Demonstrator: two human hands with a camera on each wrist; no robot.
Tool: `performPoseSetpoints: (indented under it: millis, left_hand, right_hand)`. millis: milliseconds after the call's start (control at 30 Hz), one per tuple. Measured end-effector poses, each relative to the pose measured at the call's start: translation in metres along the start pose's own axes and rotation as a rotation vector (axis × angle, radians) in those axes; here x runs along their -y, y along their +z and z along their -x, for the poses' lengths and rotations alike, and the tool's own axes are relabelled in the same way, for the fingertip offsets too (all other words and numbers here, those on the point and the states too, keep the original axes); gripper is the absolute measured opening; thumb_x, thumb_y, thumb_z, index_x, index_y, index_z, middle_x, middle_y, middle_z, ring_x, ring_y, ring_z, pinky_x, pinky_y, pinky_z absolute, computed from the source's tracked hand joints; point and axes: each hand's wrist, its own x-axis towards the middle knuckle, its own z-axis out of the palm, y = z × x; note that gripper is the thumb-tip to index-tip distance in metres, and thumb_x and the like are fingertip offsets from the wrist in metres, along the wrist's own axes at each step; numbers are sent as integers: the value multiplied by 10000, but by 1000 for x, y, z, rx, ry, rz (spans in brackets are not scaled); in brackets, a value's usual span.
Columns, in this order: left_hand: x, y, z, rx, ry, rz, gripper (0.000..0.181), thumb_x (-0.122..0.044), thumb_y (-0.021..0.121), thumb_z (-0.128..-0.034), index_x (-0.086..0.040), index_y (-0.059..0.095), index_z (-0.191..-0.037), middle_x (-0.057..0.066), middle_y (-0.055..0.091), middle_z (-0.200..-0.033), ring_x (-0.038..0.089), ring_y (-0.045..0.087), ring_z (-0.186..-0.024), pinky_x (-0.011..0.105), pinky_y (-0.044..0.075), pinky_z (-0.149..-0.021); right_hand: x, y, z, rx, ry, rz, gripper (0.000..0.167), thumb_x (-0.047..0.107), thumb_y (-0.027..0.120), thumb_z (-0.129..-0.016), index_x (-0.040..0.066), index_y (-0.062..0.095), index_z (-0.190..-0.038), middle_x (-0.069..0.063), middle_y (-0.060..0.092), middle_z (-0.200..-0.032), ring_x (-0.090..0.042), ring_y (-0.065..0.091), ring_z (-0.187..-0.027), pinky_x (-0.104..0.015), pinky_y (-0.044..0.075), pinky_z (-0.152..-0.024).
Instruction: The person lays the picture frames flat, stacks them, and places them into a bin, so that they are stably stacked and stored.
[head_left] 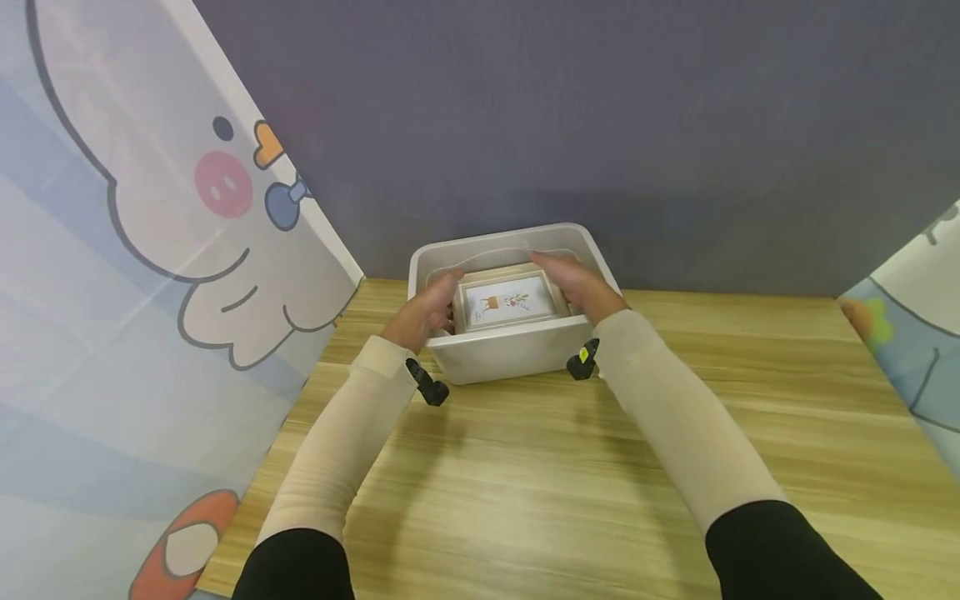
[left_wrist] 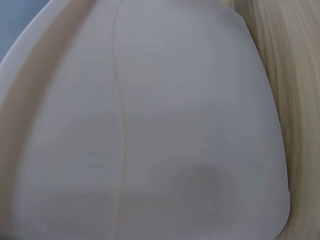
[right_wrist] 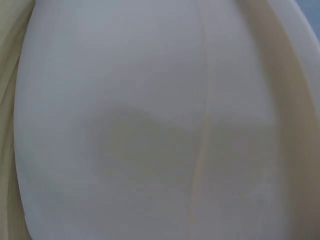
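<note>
A picture frame (head_left: 510, 302) with a pale wooden border and a deer-and-plant print lies face up inside a white plastic bin (head_left: 510, 346). My left hand (head_left: 429, 312) reaches over the bin's near left rim and holds the frame's left side with bent fingers. On the opposite side, my right hand (head_left: 577, 286) grips the frame near its far right corner. Some fingertips are hidden by the frame and the bin wall. Both wrist views show only the bin's wall close up, with the bin (left_wrist: 200, 100) filling the left one and the bin (right_wrist: 125, 75) the right one; no hand appears there.
The bin stands on a wood-grain table (head_left: 510, 483), close to a dark grey upright panel (head_left: 570, 125) behind it. A cartoon-printed sheet (head_left: 112, 333) hangs at the left, and another printed sheet (head_left: 918, 333) is at the right edge.
</note>
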Motion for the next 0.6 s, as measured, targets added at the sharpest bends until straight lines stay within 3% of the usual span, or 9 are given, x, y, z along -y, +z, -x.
performPoseSetpoints:
  millis: [100, 233, 333, 467, 600]
  left_hand:
    - [0, -2, 2, -45, 59, -44, 610, -459, 321, -1080, -53, 370, -1532, 200, 443, -1482, 383, 424, -1380, 675, 301, -1172]
    - [4, 1, 1, -95, 135, -144, 627, -448, 374, -1075, -76, 310, -1575, 152, 337, -1612, 375, 334, -1477, 661, 305, -1173]
    - [5, 3, 4, -143, 186, -261, 691, -464, 376, -1072, -93, 202, -1629, 96, 183, -1708, 350, 241, -1546, 584, 275, -1226]
    - [0, 2, 13, -201, 279, -362, 778, -460, 383, -1074, -100, -3, -1645, 57, -7, -1733, 283, 45, -1600, 429, 100, -1306]
    - [-6, 0, 28, -225, 358, -389, 801, -464, 412, -1067, -124, -23, -1647, 103, 47, -1726, 283, 70, -1596, 411, 85, -1307]
  right_hand:
    - [1, 4, 4, -80, -84, 92, 809, 551, 411, -1047, 64, 146, -1636, -134, 116, -1719, -347, 118, -1588, -522, 116, -1292]
    - [-2, 5, 12, -175, -162, 189, 810, 515, 409, -1055, 62, 83, -1641, -137, 97, -1721, -346, 107, -1590, -502, 113, -1296]
    - [-1, 5, 19, -196, -211, 216, 784, 484, 414, -1063, 57, 98, -1639, -156, 150, -1710, -352, 158, -1580, -494, 151, -1292]
    - [3, 1, 29, -194, -270, 217, 736, 427, 426, -1073, 49, 134, -1633, -175, 216, -1690, -349, 220, -1565, -479, 201, -1283]
    - [7, -6, 46, -177, -339, 172, 712, 383, 464, -1068, 56, 174, -1630, -167, 247, -1683, -319, 245, -1564, -463, 231, -1276]
